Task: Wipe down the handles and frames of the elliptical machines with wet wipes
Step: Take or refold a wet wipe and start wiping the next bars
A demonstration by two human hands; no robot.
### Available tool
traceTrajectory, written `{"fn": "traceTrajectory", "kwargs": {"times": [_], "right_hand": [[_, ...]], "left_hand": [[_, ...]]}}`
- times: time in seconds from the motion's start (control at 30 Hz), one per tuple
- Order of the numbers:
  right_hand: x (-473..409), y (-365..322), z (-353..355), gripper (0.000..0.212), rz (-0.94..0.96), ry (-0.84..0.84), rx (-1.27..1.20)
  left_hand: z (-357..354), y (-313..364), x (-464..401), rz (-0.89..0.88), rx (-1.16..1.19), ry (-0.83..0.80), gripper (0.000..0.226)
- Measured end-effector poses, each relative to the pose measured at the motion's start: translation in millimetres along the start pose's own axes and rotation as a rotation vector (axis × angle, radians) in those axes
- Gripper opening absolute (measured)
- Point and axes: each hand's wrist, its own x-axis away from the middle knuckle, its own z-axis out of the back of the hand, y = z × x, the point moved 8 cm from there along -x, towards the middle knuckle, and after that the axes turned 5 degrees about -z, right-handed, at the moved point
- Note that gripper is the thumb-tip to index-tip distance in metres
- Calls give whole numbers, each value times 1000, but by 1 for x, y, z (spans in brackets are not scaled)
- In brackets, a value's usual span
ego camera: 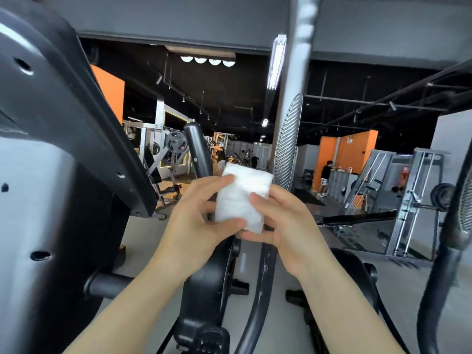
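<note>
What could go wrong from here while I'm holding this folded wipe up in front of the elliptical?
1. Both the left hand and the right hand pinch the folded wet wipe only at its edges, so it may slip and fall to the floor.
2. With both hands busy and no wipe on the black handle or the grey upright post, those parts could get skipped.

Both bare forearms reach forward and meet at chest height. The left hand point(201, 213) and right hand point(283, 221) face each other, fingers curled and thumbs pinching a folded white wipe point(242, 198) between them.
</note>
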Motion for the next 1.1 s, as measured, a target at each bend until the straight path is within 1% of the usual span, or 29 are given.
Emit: {"fn": "traceTrajectory", "kwargs": {"times": [0.07, 0.13, 0.17, 0.3, 0.37, 0.43, 0.53, 0.6, 0.63, 0.67, 0.7, 0.77, 0.8, 0.83, 0.87, 0.9, 0.93, 1.0, 1.03, 1.1], "right_hand": [[-1, -21, 0, 30, -23, -95, 49], [-4, -48, 3, 38, -22, -143, 26], [-7, -61, 6, 38, -9, -133, 3], [-14, -107, 22, 21, 68, -22, -99], [-14, -123, 25, 22, 94, -6, -136], [-12, -138, 28, 23, 139, 12, -142], [-9, -159, 32, 21, 201, 38, -81], [-9, -173, 36, 22, 261, 88, 71], [-11, -182, 41, 22, 312, 151, 175], [-12, -195, 45, 21, 397, 239, 305], [-12, -212, 50, 23, 529, 352, 475], [-9, -252, 44, 26, 880, 564, 828], [-10, -268, 32, 25, 1049, 607, 959], [-14, -280, 17, 26, 1190, 608, 1084], [-27, -289, 3, 28, 1283, 580, 1213], [-46, -295, -7, 29, 1311, 543, 1357], [-68, -299, -14, 30, 1274, 526, 1514], [-104, -301, -12, 30, 1157, 558, 1760], [-113, -299, -10, 30, 1165, 570, 1803], [-111, -285, -13, 23, 1279, 528, 1806]], "left_hand": [[-7, 16, -13, -99, -57, -25, 70], [-15, 32, -28, -198, -86, -41, 73], [-20, 39, -36, -231, -89, -47, 73], [-34, 63, -61, -317, -57, -58, 65], [-39, 73, -70, -343, -22, -57, 59], [-45, 79, -78, -371, 18, -96, 57], [-52, 81, -88, -387, 19, -151, 63], [-56, 81, -92, -373, -1, -214, 70], [-58, 80, -94, -362, -25, -256, 74], [-57, 78, -97, -355, -62, -282, 77], [-54, 76, -101, -352, -107, -278, 79], [-38, 73, -116, -364, -208, -174, 77], [-29, 72, -126, -379, -264, -90, 75], [-19, 71, -136, -399, -334, -4, 74], [-13, 69, -144, -425, -420, 73, 72], [-8, 66, -152, -454, -507, 137, 69], [-4, 61, -158, -480, -580, 193, 65], [3, 44, -168, -515, -701, 283, 54], [5, 31, -172, -507, -761, 311, 51], [4, 4, -177, -464, -876, 317, 51]]}}
